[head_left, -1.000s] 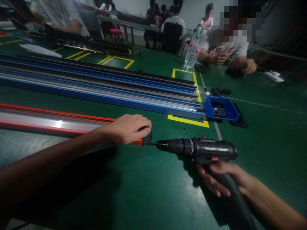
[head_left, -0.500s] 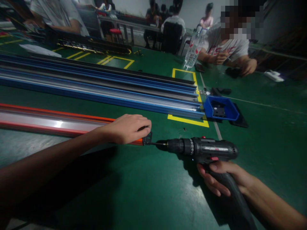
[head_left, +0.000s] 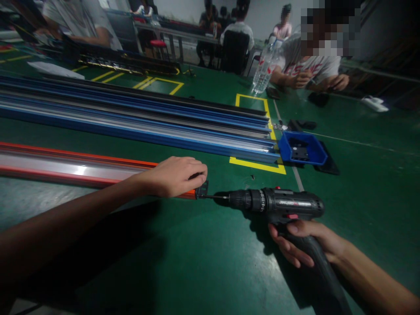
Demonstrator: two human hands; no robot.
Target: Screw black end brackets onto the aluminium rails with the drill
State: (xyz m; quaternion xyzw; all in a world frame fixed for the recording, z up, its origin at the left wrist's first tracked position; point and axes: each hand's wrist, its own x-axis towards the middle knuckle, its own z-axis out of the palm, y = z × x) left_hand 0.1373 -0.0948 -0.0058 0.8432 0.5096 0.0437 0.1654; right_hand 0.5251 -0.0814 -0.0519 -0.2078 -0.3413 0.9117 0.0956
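My left hand is wrapped over the right end of a long orange rail with a silvery inside, lying on the green table. A small black end plate sits at that end, just under my fingertips. In my right hand is a black cordless drill, held by its handle and lying level. Its long thin bit points left and meets the end plate. The exact contact at the bit's tip is too small to make out.
Several blue and black rails lie side by side beyond the orange one. A blue bin with black parts stands at their right end. Behind are a plastic bottle and a co-worker. Yellow tape marks the table.
The drill in my right hand has shifted very slightly left. My left hand stays in place on the rail. Across the table, the co-worker's hand has lifted a little.
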